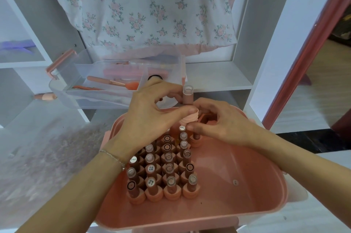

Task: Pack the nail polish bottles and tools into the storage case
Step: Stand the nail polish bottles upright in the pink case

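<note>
While both hands are working at the far end of the round pink plastic storage case (247, 166), the left hand (152, 117) is pinching a tall brown nail polish bottle with a clear cap (188, 95), holding it upright above the case. Right hand (222, 120) is gripping a pale pink ridged piece (190, 118) just below it. Rows of brown nail polish bottles (163, 172) are standing inside the case; clear plastic tray (106, 80) is sitting behind, holding pink brushes (112, 81).
</note>
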`<action>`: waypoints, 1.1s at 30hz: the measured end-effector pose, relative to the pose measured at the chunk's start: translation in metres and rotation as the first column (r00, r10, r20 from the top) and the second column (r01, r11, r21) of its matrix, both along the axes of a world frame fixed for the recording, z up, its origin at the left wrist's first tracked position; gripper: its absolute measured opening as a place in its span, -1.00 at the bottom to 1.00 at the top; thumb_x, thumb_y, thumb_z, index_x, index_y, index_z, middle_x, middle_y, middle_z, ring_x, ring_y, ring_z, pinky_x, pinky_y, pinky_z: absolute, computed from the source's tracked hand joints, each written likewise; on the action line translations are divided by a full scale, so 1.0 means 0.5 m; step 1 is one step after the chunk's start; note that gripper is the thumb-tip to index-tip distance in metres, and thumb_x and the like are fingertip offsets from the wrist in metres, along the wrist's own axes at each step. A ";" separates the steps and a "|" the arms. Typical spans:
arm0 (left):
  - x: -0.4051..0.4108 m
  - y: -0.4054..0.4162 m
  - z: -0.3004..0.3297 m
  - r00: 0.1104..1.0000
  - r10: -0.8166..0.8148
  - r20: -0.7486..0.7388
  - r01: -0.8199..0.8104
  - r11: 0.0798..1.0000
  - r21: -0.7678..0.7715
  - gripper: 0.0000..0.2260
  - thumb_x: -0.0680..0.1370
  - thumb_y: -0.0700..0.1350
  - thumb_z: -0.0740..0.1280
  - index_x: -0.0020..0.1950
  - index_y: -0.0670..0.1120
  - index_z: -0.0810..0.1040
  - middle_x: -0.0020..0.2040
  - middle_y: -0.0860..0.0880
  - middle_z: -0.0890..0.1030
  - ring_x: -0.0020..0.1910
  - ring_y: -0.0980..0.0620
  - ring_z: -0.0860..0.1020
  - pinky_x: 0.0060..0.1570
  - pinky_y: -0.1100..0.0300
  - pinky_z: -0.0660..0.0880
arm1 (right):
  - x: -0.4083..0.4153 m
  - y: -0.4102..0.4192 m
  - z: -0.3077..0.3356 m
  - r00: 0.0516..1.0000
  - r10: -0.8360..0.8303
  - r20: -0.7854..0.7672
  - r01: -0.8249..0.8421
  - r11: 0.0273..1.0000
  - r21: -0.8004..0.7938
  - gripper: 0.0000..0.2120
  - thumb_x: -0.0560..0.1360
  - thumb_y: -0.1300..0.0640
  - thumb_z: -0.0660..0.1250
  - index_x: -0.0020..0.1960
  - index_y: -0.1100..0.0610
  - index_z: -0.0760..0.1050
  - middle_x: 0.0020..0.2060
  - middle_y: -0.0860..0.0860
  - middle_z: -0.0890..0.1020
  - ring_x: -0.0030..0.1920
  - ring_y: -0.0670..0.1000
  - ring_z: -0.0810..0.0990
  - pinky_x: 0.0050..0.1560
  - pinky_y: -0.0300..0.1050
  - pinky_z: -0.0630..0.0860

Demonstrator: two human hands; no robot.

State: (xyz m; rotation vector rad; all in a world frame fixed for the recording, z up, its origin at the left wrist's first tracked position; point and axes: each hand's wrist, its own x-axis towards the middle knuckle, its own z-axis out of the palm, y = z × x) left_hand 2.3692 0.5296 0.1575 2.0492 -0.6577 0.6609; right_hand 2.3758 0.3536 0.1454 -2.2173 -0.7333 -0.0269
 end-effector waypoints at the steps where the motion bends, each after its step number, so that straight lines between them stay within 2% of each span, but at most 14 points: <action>1: 0.000 0.000 -0.001 1.000 -0.001 0.028 0.001 1.000 0.020 -0.87 0.34 0.08 0.38 -0.14 0.13 0.55 -0.27 0.34 0.51 -0.13 0.29 0.43 -0.07 0.46 0.31 | 0.000 -0.002 -0.002 1.000 -0.007 0.001 0.007 1.000 0.002 -0.78 0.41 0.03 0.41 -0.15 -0.24 0.40 -0.25 -0.29 0.59 -0.21 -0.33 0.52 -0.16 -0.55 0.34; 4: 0.001 0.003 0.000 0.992 0.056 0.110 -0.061 0.997 0.044 -0.82 0.42 0.05 0.33 -0.07 0.01 0.60 -0.15 0.24 0.52 -0.07 0.29 0.43 0.00 0.44 0.32 | 0.008 -0.007 -0.006 0.999 -0.008 -0.052 0.010 0.999 0.045 -0.82 0.42 0.11 0.38 -0.05 -0.12 0.47 -0.25 -0.16 0.61 -0.24 -0.23 0.54 -0.19 -0.41 0.42; 6: 0.005 0.009 -0.002 0.981 0.130 0.141 -0.137 0.990 0.043 -0.76 0.46 0.02 0.29 -0.02 -0.08 0.62 -0.08 0.10 0.55 0.00 0.19 0.45 0.06 0.41 0.33 | 0.013 -0.010 -0.005 0.993 0.039 -0.114 -0.026 0.994 0.110 -0.82 0.45 0.17 0.35 -0.01 -0.06 0.48 -0.26 -0.17 0.61 -0.22 -0.19 0.57 -0.14 -0.32 0.45; 10: 0.020 0.019 -0.004 0.954 0.294 0.055 -0.297 0.952 0.078 -0.74 0.47 0.00 0.27 0.03 -0.11 0.61 -0.02 0.00 0.60 0.04 0.06 0.47 0.10 0.36 0.29 | 0.012 -0.010 0.003 0.977 0.132 -0.167 -0.087 0.964 0.252 -0.77 0.50 0.29 0.28 0.04 -0.01 0.44 -0.24 -0.04 0.67 -0.24 -0.07 0.64 -0.17 -0.15 0.56; 13: 0.030 0.023 -0.008 0.935 0.354 0.009 -0.351 0.922 0.162 -0.78 0.47 -0.06 0.26 0.00 -0.08 0.63 -0.08 0.03 0.64 0.02 -0.03 0.53 0.15 0.07 0.34 | 0.013 -0.014 0.008 0.947 0.186 -0.261 -0.061 0.904 0.424 -0.72 0.49 0.38 0.24 0.11 0.09 0.38 -0.15 0.15 0.67 -0.26 0.09 0.64 -0.24 -0.04 0.58; 16: 0.031 0.023 -0.012 0.941 0.337 0.020 -0.336 0.926 0.173 -0.86 0.50 -0.11 0.29 -0.11 -0.06 0.65 -0.16 0.06 0.66 -0.10 0.00 0.57 0.11 -0.11 0.37 | 0.012 -0.023 0.011 0.942 0.179 -0.283 -0.043 0.902 0.429 -0.81 0.50 0.34 0.24 0.08 0.16 0.38 -0.16 0.15 0.66 -0.31 0.06 0.60 -0.35 -0.18 0.52; 18: 0.032 0.025 -0.015 0.943 0.332 0.033 -0.333 0.927 0.171 -0.90 0.51 -0.14 0.33 -0.13 -0.06 0.64 -0.19 0.06 0.65 -0.16 0.03 0.56 0.09 -0.10 0.37 | 0.010 -0.030 0.014 0.944 0.159 -0.289 -0.037 0.921 0.387 -0.84 0.50 0.29 0.25 0.08 0.23 0.40 -0.15 0.11 0.66 -0.31 0.00 0.60 -0.35 -0.22 0.52; 20: 0.035 0.027 -0.016 0.943 0.329 0.040 -0.331 0.928 0.173 -0.90 0.52 -0.15 0.33 -0.13 -0.07 0.64 -0.20 0.04 0.65 -0.20 0.05 0.55 0.07 -0.12 0.38 | 0.006 -0.038 0.019 0.952 0.134 -0.275 -0.054 0.958 0.280 -0.88 0.49 0.27 0.30 0.02 0.19 0.45 -0.18 0.01 0.63 -0.28 -0.10 0.58 -0.28 -0.28 0.51; 22: 0.036 0.027 -0.017 0.943 0.331 0.043 -0.334 0.927 0.172 -0.90 0.52 -0.15 0.33 -0.13 -0.07 0.64 -0.20 0.04 0.65 -0.21 0.05 0.54 0.07 -0.08 0.37 | 0.003 -0.045 0.018 0.977 0.089 -0.192 -0.085 0.996 0.028 -0.89 0.44 0.24 0.34 -0.12 0.06 0.46 -0.22 -0.04 0.57 -0.26 -0.14 0.51 -0.21 -0.31 0.43; 23: 0.036 0.027 -0.018 0.942 0.332 0.047 -0.336 0.927 0.169 -0.90 0.52 -0.15 0.33 -0.14 -0.06 0.64 -0.21 0.04 0.65 -0.22 0.05 0.54 0.06 -0.04 0.35 | 0.002 -0.048 0.014 0.986 0.070 -0.150 -0.084 0.992 -0.096 -0.90 0.42 0.21 0.35 -0.18 0.06 0.44 -0.23 0.00 0.54 -0.26 -0.11 0.48 -0.20 -0.28 0.40; 25: 0.037 0.027 -0.020 0.942 0.333 0.053 -0.337 0.927 0.163 -0.90 0.52 -0.15 0.33 -0.14 -0.06 0.64 -0.21 0.04 0.65 -0.23 0.07 0.52 0.06 -0.02 0.34 | -0.004 -0.046 0.005 0.991 0.068 -0.119 -0.095 0.967 -0.238 -0.89 0.38 0.16 0.34 -0.16 0.14 0.42 -0.23 0.04 0.53 -0.26 -0.09 0.44 -0.20 -0.26 0.37; 28: 0.038 0.028 -0.020 0.943 0.327 0.052 -0.332 0.930 0.157 -0.90 0.52 -0.15 0.33 -0.14 -0.07 0.64 -0.22 0.04 0.65 -0.24 0.06 0.52 0.06 -0.12 0.40 | -0.005 -0.037 -0.010 0.982 0.076 -0.175 -0.137 0.920 -0.368 -0.86 0.38 0.12 0.36 -0.10 0.07 0.45 -0.26 -0.09 0.52 -0.27 -0.14 0.46 -0.23 -0.30 0.40; 31: 0.039 0.028 -0.018 0.947 0.318 0.044 -0.321 0.935 0.150 -0.89 0.51 -0.14 0.32 -0.14 -0.08 0.64 -0.22 0.04 0.65 -0.25 0.05 0.53 0.04 -0.18 0.42 | 0.006 -0.027 -0.020 0.956 0.029 -0.291 -0.169 0.868 -0.467 -0.85 0.39 0.13 0.40 -0.22 0.09 0.42 -0.25 0.02 0.54 -0.30 -0.02 0.59 -0.30 -0.25 0.54; 33: 0.038 0.028 -0.018 0.949 0.314 0.037 -0.316 0.938 0.146 -0.89 0.51 -0.14 0.32 -0.14 -0.07 0.64 -0.23 0.05 0.64 -0.25 0.06 0.53 0.05 -0.17 0.41 | 0.010 -0.021 -0.028 0.941 0.000 -0.339 -0.178 0.850 -0.495 -0.82 0.39 0.15 0.41 -0.27 0.08 0.40 -0.28 0.03 0.54 -0.27 0.05 0.63 -0.28 -0.15 0.59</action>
